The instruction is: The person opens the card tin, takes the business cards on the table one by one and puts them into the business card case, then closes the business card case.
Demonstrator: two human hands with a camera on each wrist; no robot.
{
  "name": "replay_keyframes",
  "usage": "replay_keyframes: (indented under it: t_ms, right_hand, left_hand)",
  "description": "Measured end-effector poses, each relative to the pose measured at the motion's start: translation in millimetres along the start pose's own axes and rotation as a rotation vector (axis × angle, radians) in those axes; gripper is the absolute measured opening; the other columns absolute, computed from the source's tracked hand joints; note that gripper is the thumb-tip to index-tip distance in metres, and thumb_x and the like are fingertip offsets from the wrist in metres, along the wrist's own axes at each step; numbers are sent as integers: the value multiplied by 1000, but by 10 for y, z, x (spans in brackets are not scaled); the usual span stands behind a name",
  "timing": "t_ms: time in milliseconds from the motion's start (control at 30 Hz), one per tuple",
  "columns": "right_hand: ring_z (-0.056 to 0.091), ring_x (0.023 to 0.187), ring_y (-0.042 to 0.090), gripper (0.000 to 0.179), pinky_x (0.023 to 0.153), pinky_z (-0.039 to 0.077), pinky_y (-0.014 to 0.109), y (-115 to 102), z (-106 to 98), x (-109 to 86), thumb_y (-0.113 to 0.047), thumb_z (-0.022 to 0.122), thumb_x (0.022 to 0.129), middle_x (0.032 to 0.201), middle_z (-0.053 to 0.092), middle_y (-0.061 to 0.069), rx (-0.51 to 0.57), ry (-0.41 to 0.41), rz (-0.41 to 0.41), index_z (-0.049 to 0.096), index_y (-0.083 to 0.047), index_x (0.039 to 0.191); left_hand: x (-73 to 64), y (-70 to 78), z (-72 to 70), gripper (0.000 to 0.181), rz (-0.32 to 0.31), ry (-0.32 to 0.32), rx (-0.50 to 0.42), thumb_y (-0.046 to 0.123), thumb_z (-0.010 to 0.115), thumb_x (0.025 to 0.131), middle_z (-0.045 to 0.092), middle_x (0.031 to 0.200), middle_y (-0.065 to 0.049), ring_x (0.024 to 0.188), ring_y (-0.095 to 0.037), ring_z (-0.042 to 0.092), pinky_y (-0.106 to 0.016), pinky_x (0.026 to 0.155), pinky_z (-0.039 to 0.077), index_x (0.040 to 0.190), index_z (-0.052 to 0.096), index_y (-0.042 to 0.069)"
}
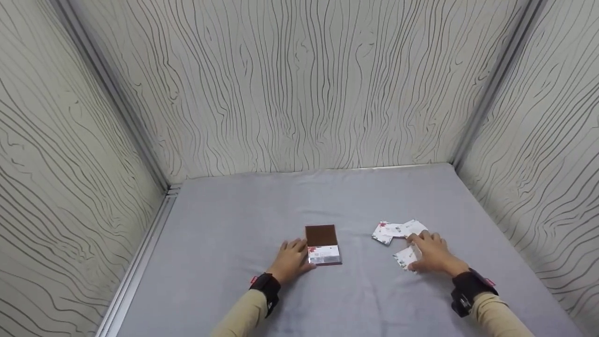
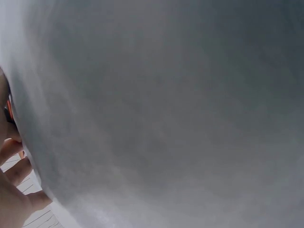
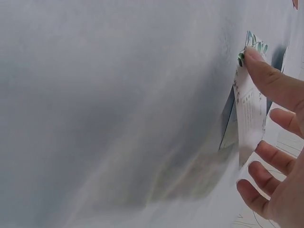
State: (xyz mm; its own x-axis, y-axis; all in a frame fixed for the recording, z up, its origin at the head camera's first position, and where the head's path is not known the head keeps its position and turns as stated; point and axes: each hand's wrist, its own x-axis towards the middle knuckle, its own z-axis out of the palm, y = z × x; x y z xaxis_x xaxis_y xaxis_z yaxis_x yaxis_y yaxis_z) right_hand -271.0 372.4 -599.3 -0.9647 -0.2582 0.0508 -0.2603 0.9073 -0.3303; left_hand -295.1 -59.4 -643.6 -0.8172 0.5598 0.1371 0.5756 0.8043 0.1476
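In the head view a flat brown card holder (image 1: 321, 235) lies on the cloth, a white card (image 1: 323, 252) with red floral print on its lower half, under a glossy strip. My left hand (image 1: 291, 261) rests at the holder's left side, fingers relaxed along the edge and thumb at the lower corner. To the right, my right hand (image 1: 431, 252) pinches a white card (image 1: 406, 257) between thumb and fingers. The right wrist view shows this card (image 3: 250, 107) tilted, with green leaf print by the thumb. The left wrist view catches only part of the left hand (image 2: 16, 190).
Several loose white cards (image 1: 395, 229) with floral print overlap just beyond the right hand. A grey cloth (image 1: 243, 206) with slight wrinkles covers the table. Wood-grain patterned panels (image 1: 299, 84) stand at the back and both sides, with a metal rail (image 1: 135, 267) along the left edge.
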Motion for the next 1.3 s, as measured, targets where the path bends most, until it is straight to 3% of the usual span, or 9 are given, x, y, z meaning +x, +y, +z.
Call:
replay_keyframes:
  t_ms: [167, 300, 433, 567, 867, 1300]
  right_hand:
    - [49, 92, 38, 54, 79, 44, 55, 20, -15, 3, -15, 88, 69, 105, 48, 17, 57, 29, -35, 58, -5, 113]
    - [56, 90, 37, 45, 79, 49, 55, 28, -51, 18, -1, 80, 76, 102, 52, 19, 77, 44, -106, 59, 2, 115]
    - [59, 90, 43, 37, 83, 49, 59, 17, -125, 34, 9, 71, 77, 99, 60, 21, 51, 50, -185, 62, 6, 113]
    - [61, 91, 45, 31, 84, 49, 59, 1, -219, 52, 17, 61, 74, 95, 65, 19, 68, 29, -215, 67, 6, 103]
    - [64, 90, 41, 25, 82, 50, 57, -117, -352, 157, 17, 52, 80, 90, 68, 14, 119, 31, -224, 69, 2, 93]
    - [62, 88, 31, 28, 78, 52, 48, -503, -243, 439, 21, 55, 81, 93, 65, 10, 167, 112, -297, 68, 0, 95]
  left_hand:
    - [8, -16, 27, 61, 37, 30, 39, 50, 62, 94, 53, 142, -14, 131, -32, 48, -59, 105, 38, 132, 62, 2]
    - [3, -21, 30, 61, 31, 29, 16, 49, 62, 94, 53, 142, -14, 132, -33, 48, -59, 105, 36, 134, 61, 2]
    - [-4, -19, 31, 61, 27, 31, 14, 49, 63, 94, 53, 142, -15, 131, -33, 48, -59, 105, 37, 134, 61, 2]
    - [-3, -11, 29, 61, 34, 38, 17, 48, 64, 94, 53, 141, -14, 131, -33, 48, -59, 105, 37, 134, 61, 2]
    - [-7, -4, 3, 61, 28, 41, 12, 48, 64, 93, 54, 140, -15, 131, -34, 49, -60, 104, 37, 133, 62, 2]
    - [-13, 4, -7, 64, 11, 22, -6, 50, 63, 93, 52, 143, -15, 132, -33, 47, -59, 107, 35, 135, 60, 2]
